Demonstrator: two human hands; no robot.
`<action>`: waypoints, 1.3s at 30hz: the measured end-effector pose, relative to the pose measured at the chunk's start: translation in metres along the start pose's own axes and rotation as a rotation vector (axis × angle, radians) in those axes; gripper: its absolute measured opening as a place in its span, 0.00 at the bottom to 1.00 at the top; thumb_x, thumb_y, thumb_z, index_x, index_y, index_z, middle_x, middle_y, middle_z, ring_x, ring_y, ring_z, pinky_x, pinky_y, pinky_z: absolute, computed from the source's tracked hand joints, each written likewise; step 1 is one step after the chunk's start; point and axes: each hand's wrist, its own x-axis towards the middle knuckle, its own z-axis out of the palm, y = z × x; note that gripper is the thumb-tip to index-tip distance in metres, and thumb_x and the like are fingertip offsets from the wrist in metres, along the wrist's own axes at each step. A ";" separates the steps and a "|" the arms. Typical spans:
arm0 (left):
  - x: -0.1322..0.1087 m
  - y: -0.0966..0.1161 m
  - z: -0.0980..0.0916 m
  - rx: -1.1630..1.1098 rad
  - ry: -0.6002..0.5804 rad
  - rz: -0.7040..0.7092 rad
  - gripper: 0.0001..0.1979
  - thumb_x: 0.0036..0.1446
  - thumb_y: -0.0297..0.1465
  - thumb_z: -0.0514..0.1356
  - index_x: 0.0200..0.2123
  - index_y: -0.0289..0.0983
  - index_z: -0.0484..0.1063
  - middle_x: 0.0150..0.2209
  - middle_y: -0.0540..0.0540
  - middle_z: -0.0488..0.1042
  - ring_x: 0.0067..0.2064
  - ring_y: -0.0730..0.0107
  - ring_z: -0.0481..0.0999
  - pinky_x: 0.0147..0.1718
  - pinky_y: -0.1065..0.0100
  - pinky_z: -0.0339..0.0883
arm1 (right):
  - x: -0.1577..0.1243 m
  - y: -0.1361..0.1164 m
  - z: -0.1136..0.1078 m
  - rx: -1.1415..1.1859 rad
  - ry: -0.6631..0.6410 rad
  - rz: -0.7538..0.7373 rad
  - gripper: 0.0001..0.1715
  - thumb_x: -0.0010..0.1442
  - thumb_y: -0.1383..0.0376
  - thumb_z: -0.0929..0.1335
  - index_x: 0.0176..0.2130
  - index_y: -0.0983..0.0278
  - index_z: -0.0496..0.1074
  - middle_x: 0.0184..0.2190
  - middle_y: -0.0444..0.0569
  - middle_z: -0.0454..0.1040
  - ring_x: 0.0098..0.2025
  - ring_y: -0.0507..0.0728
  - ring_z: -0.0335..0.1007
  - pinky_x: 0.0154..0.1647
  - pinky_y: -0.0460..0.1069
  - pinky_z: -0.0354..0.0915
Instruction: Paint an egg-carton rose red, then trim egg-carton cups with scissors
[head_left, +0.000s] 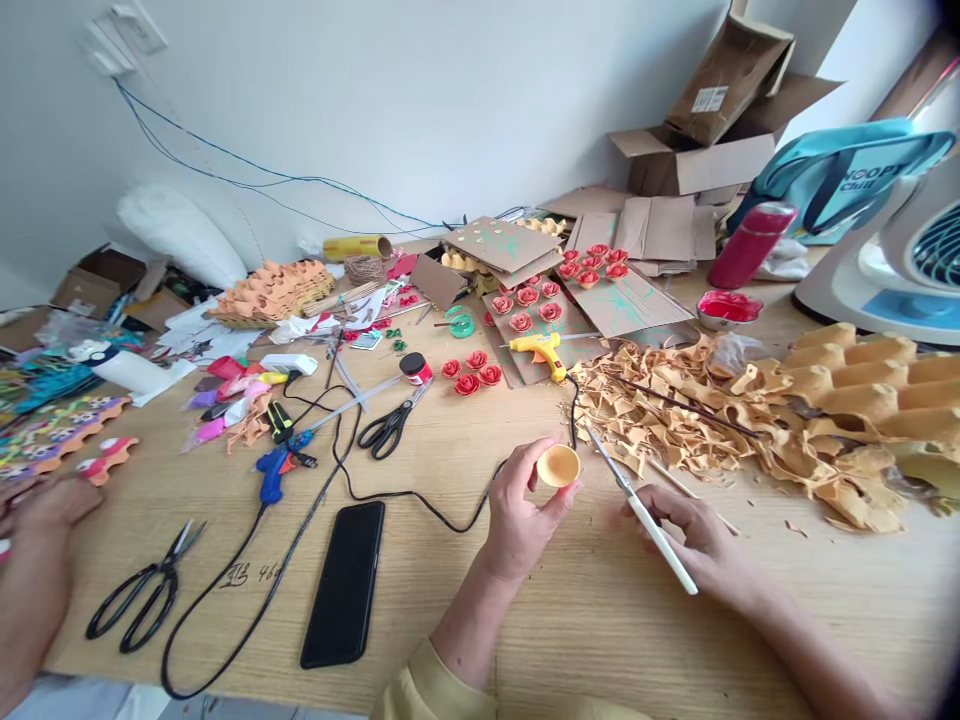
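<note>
Holding a small cardboard cup in the left hand and a thin white-handled tool in the right hand.
The left hand pinches the cup, open side up, over the wooden table, just beside a black cable. The right hand is clamped round the tool's handle, tip pointing toward a heap of carton scraps.

A home craft table: glue guns, scissors, egg-carton scraps, painted paper roses, flattened cardboard boxes.
</note>
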 end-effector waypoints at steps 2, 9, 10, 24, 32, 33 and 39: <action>0.000 0.002 0.000 0.015 0.012 0.035 0.19 0.60 0.34 0.65 0.54 0.40 0.72 0.42 0.44 0.79 0.31 0.72 0.69 0.33 0.70 0.68 | 0.000 0.000 0.000 0.000 0.004 -0.006 0.21 0.66 0.49 0.63 0.34 0.61 0.72 0.27 0.44 0.72 0.30 0.54 0.66 0.31 0.48 0.63; -0.001 0.002 0.000 0.005 0.020 0.074 0.18 0.61 0.32 0.64 0.54 0.40 0.71 0.45 0.44 0.79 0.36 0.71 0.73 0.35 0.71 0.68 | 0.000 0.000 0.000 -0.015 0.018 -0.020 0.20 0.66 0.49 0.64 0.33 0.61 0.71 0.24 0.43 0.70 0.27 0.53 0.64 0.28 0.47 0.61; -0.001 0.002 0.000 -0.002 0.016 0.068 0.18 0.61 0.31 0.64 0.54 0.40 0.71 0.45 0.44 0.79 0.36 0.71 0.73 0.35 0.71 0.68 | 0.000 0.000 0.000 -0.017 0.016 -0.024 0.20 0.66 0.49 0.63 0.33 0.61 0.70 0.25 0.43 0.70 0.27 0.53 0.64 0.28 0.47 0.61; -0.001 -0.003 0.009 -0.165 -0.021 -0.211 0.22 0.58 0.30 0.65 0.56 0.41 0.69 0.44 0.45 0.76 0.32 0.73 0.67 0.37 0.70 0.70 | -0.002 0.009 0.002 -0.098 0.014 -0.063 0.17 0.67 0.53 0.63 0.35 0.61 0.72 0.32 0.48 0.76 0.34 0.56 0.70 0.36 0.49 0.67; 0.000 0.001 0.006 -0.019 -0.002 -0.067 0.21 0.57 0.25 0.63 0.55 0.41 0.70 0.42 0.46 0.76 0.30 0.73 0.65 0.36 0.70 0.68 | -0.001 0.009 0.002 -0.119 0.011 -0.065 0.17 0.68 0.53 0.63 0.36 0.61 0.73 0.34 0.49 0.77 0.36 0.56 0.72 0.38 0.50 0.68; 0.000 0.001 0.006 -0.017 0.000 -0.056 0.21 0.57 0.24 0.62 0.55 0.41 0.70 0.43 0.46 0.76 0.30 0.73 0.65 0.35 0.70 0.68 | -0.001 0.010 0.002 -0.120 0.011 -0.064 0.17 0.68 0.53 0.63 0.36 0.61 0.73 0.34 0.49 0.77 0.36 0.56 0.72 0.38 0.50 0.68; 0.002 0.000 0.007 -0.002 -0.011 -0.090 0.22 0.56 0.22 0.61 0.54 0.40 0.70 0.44 0.46 0.76 0.31 0.73 0.66 0.36 0.69 0.67 | -0.001 0.008 0.002 -0.125 0.051 -0.074 0.17 0.67 0.53 0.63 0.37 0.61 0.73 0.31 0.48 0.76 0.33 0.55 0.70 0.35 0.49 0.67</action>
